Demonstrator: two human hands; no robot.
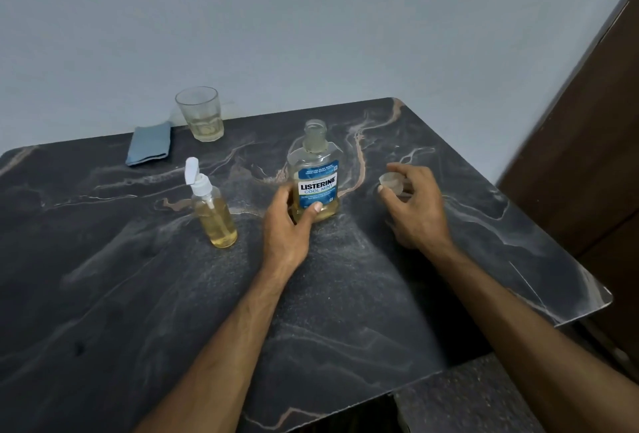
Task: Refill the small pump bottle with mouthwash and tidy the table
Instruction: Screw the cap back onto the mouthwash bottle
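Gripping mouthwash bottle mid-table, left hand; right hand pinches cap

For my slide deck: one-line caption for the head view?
Left hand steadies the uncapped mouthwash bottle while the right hand holds its cap.

Readable text: one label only
The mouthwash bottle carries a blue and white front label reading "LISTERINE" in bold dark letters with "COOL MINT" beneath; the smaller white lines above and the print below are too fine to read
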